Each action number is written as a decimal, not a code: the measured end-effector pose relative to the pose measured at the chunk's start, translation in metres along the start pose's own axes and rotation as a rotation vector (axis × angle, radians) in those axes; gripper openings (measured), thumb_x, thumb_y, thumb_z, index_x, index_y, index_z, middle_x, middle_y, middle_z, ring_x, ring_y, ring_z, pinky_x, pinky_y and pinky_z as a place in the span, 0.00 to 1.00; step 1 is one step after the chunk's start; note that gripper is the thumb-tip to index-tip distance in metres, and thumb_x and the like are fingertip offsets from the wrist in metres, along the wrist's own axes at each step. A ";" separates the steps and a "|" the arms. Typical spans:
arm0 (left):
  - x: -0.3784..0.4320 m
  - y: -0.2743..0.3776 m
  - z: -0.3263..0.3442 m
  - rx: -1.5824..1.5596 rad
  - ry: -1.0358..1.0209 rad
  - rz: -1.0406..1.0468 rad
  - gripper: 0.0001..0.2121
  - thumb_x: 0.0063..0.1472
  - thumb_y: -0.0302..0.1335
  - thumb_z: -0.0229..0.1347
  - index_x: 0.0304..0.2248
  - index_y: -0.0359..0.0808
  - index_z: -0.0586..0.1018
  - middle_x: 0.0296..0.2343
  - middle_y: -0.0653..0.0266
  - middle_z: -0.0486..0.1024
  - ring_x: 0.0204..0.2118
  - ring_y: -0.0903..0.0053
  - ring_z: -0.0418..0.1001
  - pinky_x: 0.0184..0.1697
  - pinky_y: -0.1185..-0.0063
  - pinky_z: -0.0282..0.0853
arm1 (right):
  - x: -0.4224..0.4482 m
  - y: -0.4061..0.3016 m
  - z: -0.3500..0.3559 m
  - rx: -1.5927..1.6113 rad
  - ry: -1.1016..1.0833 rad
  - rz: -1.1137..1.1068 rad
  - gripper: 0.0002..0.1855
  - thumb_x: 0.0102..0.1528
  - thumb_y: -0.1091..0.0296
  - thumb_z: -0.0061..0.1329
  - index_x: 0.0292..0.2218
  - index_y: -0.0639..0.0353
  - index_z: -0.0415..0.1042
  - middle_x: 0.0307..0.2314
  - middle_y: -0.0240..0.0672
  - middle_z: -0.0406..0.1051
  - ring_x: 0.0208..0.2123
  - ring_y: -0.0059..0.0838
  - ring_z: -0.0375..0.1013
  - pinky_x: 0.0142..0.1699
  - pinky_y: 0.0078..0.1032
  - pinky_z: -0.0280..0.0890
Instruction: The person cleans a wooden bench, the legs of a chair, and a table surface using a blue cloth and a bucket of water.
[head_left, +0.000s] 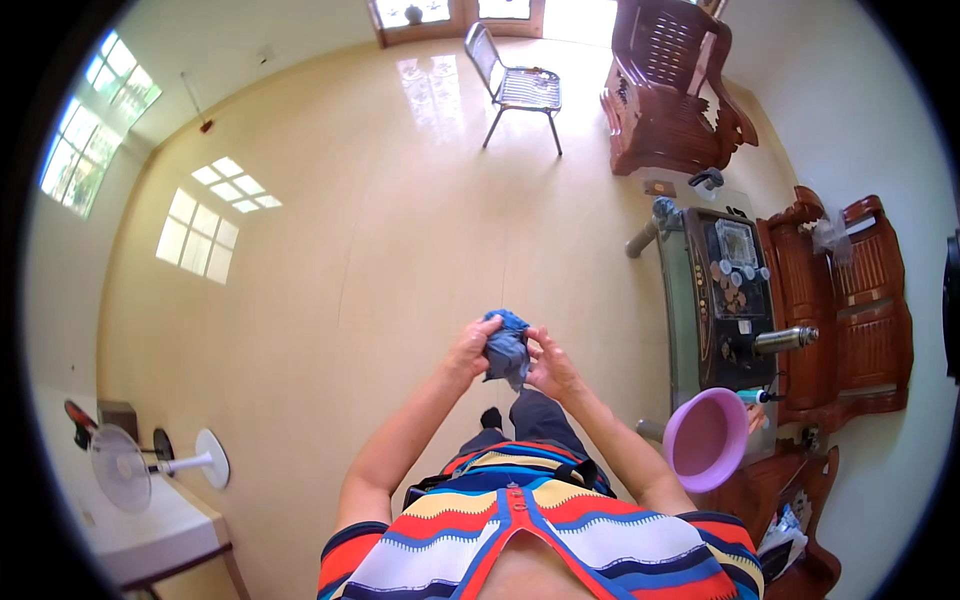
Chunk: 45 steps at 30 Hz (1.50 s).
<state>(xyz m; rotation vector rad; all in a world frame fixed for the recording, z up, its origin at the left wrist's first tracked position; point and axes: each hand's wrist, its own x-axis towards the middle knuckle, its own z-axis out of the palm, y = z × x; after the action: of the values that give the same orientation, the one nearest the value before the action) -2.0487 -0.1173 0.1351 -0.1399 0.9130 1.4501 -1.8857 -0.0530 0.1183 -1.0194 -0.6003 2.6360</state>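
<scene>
A crumpled blue cloth (507, 351) hangs between my hands, in front of my body and above the tiled floor. My left hand (474, 346) grips its left side, with the thumb across the upper part. At the cloth's right edge is my right hand (551, 363), its fingers bent and partly spread; the fingertips touch or pinch the edge. The cloth is bunched up, with a loose corner drooping at the bottom.
To my right, a glass-topped table (679, 322) bears a black tea tray (739, 300), a steel flask (784, 340) and a pink basin (705, 440). Carved wooden seats (870, 300) stand beyond. A metal chair (529, 88) is ahead; a white fan (124, 469) is at left.
</scene>
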 end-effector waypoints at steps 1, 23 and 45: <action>0.020 0.007 0.000 0.093 -0.043 -0.015 0.11 0.62 0.30 0.43 0.41 0.32 0.67 0.35 0.54 0.72 0.37 0.65 0.73 0.41 0.68 0.71 | 0.012 -0.012 0.011 0.093 -0.062 0.045 0.26 0.53 0.45 0.43 0.47 0.49 0.57 0.45 0.38 0.57 0.47 0.33 0.61 0.44 0.42 0.64; 0.309 0.330 0.091 1.111 -0.074 0.309 0.24 0.52 0.29 0.52 0.48 0.28 0.63 0.43 0.53 0.67 0.48 0.71 0.64 0.51 0.77 0.57 | 0.422 -0.268 0.134 0.349 -0.083 -0.089 0.20 0.55 0.57 0.30 0.39 0.63 0.66 0.35 0.42 0.69 0.39 0.39 0.69 0.47 0.38 0.63; 0.617 0.726 0.093 1.110 0.020 -0.038 0.12 0.57 0.34 0.49 0.39 0.41 0.73 0.27 0.70 0.72 0.27 0.83 0.70 0.23 0.80 0.69 | 0.742 -0.479 0.252 0.547 -0.002 -0.044 0.14 0.57 0.66 0.31 0.37 0.61 0.67 0.32 0.41 0.72 0.34 0.37 0.73 0.42 0.36 0.68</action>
<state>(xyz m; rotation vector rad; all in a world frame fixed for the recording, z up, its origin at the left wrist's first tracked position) -2.7354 0.5498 0.1397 0.6468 1.5883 0.7401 -2.5552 0.5744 0.0770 -0.8161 0.1043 2.5369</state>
